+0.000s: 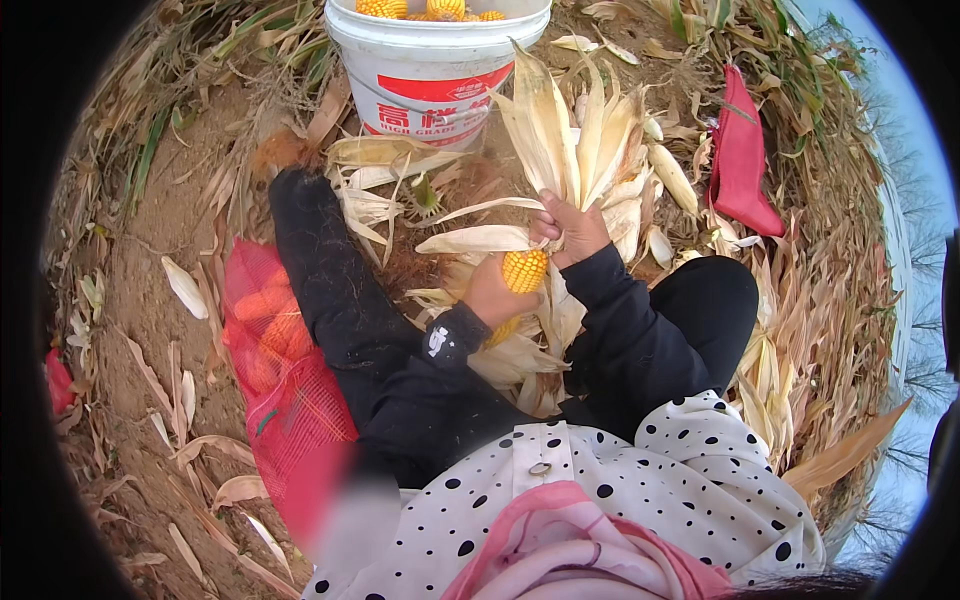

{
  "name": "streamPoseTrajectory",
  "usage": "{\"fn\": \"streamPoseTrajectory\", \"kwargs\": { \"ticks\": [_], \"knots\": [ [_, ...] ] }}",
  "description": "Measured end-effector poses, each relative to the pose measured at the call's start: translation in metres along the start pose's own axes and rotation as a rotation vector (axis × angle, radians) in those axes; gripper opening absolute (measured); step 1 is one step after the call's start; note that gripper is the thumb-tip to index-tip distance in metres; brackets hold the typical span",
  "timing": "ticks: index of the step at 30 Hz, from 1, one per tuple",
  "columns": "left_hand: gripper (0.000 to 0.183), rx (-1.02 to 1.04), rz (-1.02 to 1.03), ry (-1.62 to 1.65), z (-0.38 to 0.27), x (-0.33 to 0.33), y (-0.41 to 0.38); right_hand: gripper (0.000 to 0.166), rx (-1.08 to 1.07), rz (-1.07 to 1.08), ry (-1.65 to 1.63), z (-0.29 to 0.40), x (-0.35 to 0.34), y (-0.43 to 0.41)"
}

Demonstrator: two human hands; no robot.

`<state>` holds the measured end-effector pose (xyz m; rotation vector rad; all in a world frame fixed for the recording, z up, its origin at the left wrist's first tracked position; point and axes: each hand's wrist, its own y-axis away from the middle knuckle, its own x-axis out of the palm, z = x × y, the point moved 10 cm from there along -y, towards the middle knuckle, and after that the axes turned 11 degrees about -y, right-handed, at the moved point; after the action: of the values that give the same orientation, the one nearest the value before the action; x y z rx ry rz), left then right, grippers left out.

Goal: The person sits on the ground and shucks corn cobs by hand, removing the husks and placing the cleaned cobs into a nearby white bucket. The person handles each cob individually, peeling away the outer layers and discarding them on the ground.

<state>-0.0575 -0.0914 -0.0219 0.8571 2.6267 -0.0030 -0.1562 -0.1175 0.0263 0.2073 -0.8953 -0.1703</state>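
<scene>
My left hand is wrapped around a yellow ear of corn, with its kernels bare at the upper end. Just above it, my right hand grips pale dry husk leaves, which fan out upward. One loose husk strip juts to the left of the ear. More yellow kernels show below my left hand; whether they belong to the same ear I cannot tell. Both hands are between my bent legs, over a heap of husks.
A white plastic bucket bearing red writing stands ahead, with several corn ears inside. Left of my leg lies a red mesh sack containing ears. A red boot-shaped item lies to the right. Dry stalks and loose husks litter the soil.
</scene>
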Motion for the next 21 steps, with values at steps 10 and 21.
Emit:
{"fn": "streamPoseTrajectory", "kwargs": {
  "ticks": [10,21],
  "knots": [
    [0.055,0.096,0.075,-0.051,-0.024,-0.008,0.006,0.061,0.008,0.206,0.951,0.003,0.021,-0.001],
    [0.05,0.039,0.013,-0.065,-0.007,-0.006,-0.001,0.019,-0.005,0.018,0.37,-0.004,-0.005,-0.004]
  ]
}}
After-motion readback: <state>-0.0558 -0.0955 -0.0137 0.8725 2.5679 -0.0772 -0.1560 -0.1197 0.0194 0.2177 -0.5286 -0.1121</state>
